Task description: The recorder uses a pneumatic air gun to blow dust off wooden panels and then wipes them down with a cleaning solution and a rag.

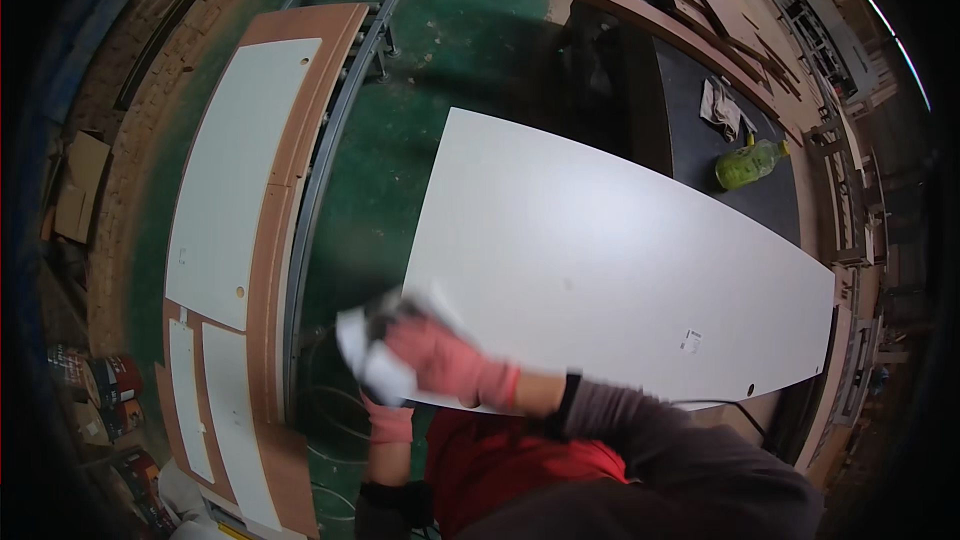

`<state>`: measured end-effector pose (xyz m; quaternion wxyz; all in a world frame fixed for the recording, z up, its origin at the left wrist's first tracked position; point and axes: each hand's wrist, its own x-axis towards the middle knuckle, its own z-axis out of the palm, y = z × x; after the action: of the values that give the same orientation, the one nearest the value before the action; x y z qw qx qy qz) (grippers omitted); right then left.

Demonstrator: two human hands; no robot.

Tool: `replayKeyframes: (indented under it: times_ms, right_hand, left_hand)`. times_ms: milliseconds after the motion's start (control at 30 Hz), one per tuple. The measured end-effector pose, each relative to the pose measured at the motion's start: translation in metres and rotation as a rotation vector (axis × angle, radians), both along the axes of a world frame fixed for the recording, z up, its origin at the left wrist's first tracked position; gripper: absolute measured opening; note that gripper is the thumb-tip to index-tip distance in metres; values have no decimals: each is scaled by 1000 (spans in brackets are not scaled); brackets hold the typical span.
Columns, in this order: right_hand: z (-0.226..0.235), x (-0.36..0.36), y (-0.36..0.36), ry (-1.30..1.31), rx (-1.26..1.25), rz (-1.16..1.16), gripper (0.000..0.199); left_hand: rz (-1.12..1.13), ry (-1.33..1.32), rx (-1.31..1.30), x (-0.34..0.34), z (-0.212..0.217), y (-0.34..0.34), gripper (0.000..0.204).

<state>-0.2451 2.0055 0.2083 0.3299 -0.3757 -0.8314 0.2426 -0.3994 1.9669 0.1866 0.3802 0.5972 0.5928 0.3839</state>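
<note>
**Wiping the near-left corner of the white panel**

Landmark for all positions: the large white panel [600,260].

Thing in hand: a white cloth [372,360], bunched, sitting right at the panel's near-left corner and overhanging the edge toward me. The frame is motion-blurred here, so I cannot tell the cloth's folds.

My right hand [445,360], in a pink glove, lies over that same corner with the fingers curled around the cloth, gripping it in a loose fist. My left hand [390,420], also pink-gloved, is just below the panel's near edge, mostly hidden beneath the right one; I cannot tell whether it is spread or closed, or whether it touches the cloth.

Panel surface: clean and matt apart from a small sticker [690,340] near the near-right end, and a small drilled hole [751,390] beside that.

Note on method (judgement): keep the cloth flat under the palm rather than balled, press evenly, and run strokes along the edge so the corner is not skipped. Steady the panel from below if it shifts.

Farther out: beyond the panel's far-right side, a green bottle [748,164] lies on a dark bench [700,130]. Left of the panel, across a strip of green floor [370,200], more white boards [235,180] rest on brown ones.
</note>
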Motion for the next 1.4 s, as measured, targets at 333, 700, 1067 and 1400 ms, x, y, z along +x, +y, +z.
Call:
replayKeyframes:
  times_ms: [333, 700, 1067, 1400]
  right_hand:
    - [34, 86, 24, -230, 9, -621, 38]
    - [9, 43, -13, -32, 146, -565, 28]
    - [35, -30, -139, -308, -373, -310, 54]
    - [46, 196, -307, -502, -368, -1418, 51]
  left_hand:
    - [235, -1440, -863, -50, -68, -60, 45]
    - [-17, -1057, -629, -65, -78, -32, 35]
    - [-285, -948, -653, -58, -4, 61, 48]
    - [-439, -49, -232, -1, 23, 55, 44]
